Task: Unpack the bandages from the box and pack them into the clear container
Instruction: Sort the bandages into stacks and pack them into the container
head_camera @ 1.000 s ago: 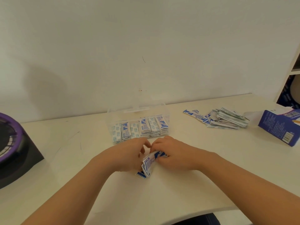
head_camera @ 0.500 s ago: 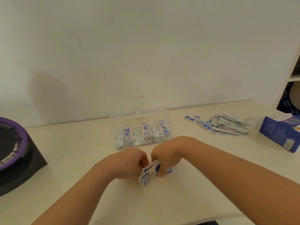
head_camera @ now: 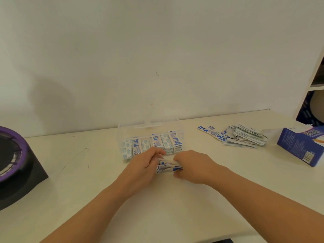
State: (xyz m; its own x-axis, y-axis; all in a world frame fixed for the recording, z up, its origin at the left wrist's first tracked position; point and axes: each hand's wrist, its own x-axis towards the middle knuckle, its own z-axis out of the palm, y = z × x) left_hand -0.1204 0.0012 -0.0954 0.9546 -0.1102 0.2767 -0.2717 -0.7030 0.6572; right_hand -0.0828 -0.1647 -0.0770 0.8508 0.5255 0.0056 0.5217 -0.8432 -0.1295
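a pale table [head_camera: 70,181] by a white wall [head_camera: 157,50]. at frame centre, the left hand [head_camera: 142,165] and right hand [head_camera: 192,167] pinched a bandage stack [head_camera: 168,168] between them, seemingly squaring it for the clear container [head_camera: 129,130] just behind.

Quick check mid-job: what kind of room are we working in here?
Most likely a home room or small office, though I can't be sure. A plain white desk stands against a bare painted wall, and a white cubby shelf shows at the right edge.
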